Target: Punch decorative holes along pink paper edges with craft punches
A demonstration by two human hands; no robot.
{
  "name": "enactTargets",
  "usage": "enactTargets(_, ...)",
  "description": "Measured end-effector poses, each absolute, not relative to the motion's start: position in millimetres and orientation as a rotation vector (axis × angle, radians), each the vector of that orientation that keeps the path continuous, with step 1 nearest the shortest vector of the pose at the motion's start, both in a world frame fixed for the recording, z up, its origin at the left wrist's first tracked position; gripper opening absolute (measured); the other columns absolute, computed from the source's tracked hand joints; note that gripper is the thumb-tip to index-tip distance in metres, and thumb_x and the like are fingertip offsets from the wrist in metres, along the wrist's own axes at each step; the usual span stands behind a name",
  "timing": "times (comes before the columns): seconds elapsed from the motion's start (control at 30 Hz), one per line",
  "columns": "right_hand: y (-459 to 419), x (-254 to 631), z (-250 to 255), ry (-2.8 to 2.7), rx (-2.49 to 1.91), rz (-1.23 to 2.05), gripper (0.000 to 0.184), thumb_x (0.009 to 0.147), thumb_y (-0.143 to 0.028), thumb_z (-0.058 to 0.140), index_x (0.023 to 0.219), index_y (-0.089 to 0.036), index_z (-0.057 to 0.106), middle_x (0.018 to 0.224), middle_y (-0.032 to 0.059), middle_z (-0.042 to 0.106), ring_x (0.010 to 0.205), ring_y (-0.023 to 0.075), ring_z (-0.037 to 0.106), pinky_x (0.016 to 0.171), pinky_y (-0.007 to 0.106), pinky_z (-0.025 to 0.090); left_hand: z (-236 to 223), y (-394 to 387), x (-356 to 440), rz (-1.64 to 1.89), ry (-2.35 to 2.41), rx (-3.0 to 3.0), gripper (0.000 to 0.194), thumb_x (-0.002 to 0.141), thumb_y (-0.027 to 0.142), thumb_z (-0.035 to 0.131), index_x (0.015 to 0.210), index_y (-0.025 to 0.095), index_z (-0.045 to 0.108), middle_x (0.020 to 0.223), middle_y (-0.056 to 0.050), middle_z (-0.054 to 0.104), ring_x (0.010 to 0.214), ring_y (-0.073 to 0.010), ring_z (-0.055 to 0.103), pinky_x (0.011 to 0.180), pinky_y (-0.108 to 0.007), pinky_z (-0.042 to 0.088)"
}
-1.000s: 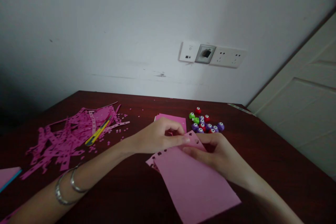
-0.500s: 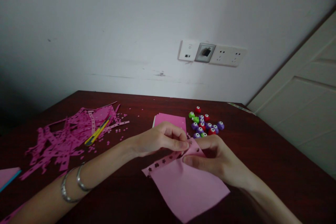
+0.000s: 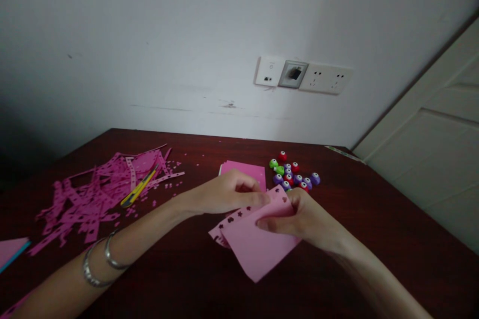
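Note:
A pink sheet of paper (image 3: 258, 249) hangs over the near middle of the table, held in both hands. Along its upper edge runs a border of small punched shapes, flowers and hearts among them. My left hand (image 3: 232, 194) is closed on this punched edge, thumb on top and the other fingers curled behind. My right hand (image 3: 309, 217) grips the sheet's right part, its thumb flat on the front face and its fingers behind the paper. Part of the lower left of the border looks doubled or curled.
Punched pink paper strips (image 3: 93, 192) lie heaped at the left, with a yellow utility knife (image 3: 139, 188) on them and confetti around. A stack of pink paper (image 3: 245, 168) lies behind my left hand. Several small red, green and purple craft punches (image 3: 288, 172) cluster behind my right hand.
The sheet has tilted and lifted slightly, its lower right part now turned away from view. More of the punched edge shows at the top, and my left fingers have shifted a little along it.

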State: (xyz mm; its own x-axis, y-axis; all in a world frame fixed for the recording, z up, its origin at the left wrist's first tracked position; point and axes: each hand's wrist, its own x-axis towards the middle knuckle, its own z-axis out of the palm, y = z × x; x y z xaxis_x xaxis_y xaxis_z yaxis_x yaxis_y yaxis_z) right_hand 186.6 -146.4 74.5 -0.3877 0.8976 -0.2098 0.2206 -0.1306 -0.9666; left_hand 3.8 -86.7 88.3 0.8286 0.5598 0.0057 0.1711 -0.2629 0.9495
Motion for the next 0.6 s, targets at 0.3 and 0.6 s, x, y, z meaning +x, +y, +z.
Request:
enactTargets(0.3,-148.2,185.5,80.6,-1.576,-1.212,1.65,0.018,0.064,-0.029,0.074,0.067,-0.012,0.068,0.058,-0.0016,0.06,0.049,0.0052,0.048,0.046,0.016,0.037,89.4,-89.5,4.0,0.313,0.51,1.907,0.04,0.079,0.05,0.05,0.06,0.014,0.047,0.053,0.006,0.031,0.049,-0.0055,0.028,0.043,-0.02,0.02)
enactTargets(0.6,-152.9,188.1,92.3,-1.755,-1.216,1.586,0.021,0.067,-0.033,0.071,0.066,-0.012,0.068,0.057,-0.0017,0.059,0.05,0.0067,0.047,0.05,0.019,0.038,88.3,-90.3,4.8,0.322,0.483,1.866,0.042,0.081,0.052,0.048,0.062,0.014,0.049,0.054,0.005,0.04,0.049,-0.0058,0.034,0.046,-0.02,0.026)
